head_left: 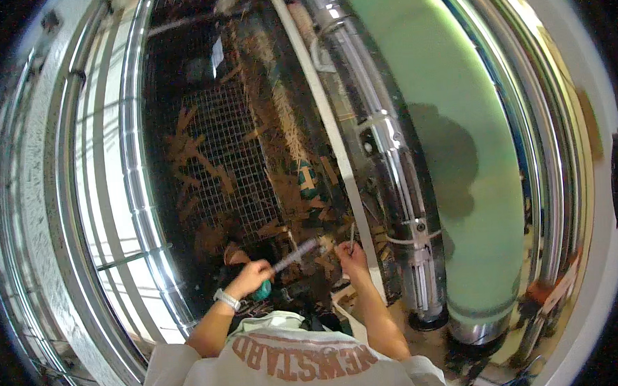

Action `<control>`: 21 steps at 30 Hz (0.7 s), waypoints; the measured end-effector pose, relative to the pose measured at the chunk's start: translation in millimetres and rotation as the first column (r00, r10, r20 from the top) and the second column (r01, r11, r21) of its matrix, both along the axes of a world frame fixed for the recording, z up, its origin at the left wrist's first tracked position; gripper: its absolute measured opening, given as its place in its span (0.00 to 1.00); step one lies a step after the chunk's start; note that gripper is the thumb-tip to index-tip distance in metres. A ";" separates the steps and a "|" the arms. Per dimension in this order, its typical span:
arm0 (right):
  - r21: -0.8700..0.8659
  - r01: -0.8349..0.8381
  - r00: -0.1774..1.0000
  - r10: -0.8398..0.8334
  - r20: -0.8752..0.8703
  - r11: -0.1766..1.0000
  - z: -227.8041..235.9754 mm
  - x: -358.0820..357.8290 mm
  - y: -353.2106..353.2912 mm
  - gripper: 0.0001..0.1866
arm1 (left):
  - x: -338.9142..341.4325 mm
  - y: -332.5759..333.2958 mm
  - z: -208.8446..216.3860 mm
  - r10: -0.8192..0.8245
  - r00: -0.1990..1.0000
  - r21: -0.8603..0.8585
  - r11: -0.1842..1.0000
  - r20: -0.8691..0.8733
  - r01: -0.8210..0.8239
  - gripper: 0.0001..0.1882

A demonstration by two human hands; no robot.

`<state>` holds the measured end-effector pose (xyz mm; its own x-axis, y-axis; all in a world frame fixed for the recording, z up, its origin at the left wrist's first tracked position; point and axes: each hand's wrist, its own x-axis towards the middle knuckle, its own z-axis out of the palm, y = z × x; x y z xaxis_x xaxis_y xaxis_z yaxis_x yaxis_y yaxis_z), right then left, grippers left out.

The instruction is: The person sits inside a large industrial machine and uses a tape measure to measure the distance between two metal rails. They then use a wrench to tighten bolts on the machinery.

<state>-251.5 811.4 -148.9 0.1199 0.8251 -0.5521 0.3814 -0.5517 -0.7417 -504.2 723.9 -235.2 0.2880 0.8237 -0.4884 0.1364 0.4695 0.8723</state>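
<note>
Left hand (252,276) grips teal-handled brush (294,256) – right hand (352,254) pinches thin metal rod (352,236)

I am looking into what reads as an industrial plant or factory floor, at a large machine rather than any home or office. A broad pale green conveyor belt (450,118) runs past polished steel rollers (382,141) and curved metal rails (144,200), and beside it a dark bay with a wire mesh guard (231,148) is littered with brown wood-like scraps (197,153). The greasy metal parts and debris down in the machine point to heavy production equipment.
</note>
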 end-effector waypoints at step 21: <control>-0.621 0.021 0.961 0.155 0.228 0.784 -146.1 16.3 92.4 0.22 | -185.9 170.4 -37.0 0.797 0.588 -0.634 0.526 0.135 -0.567 0.07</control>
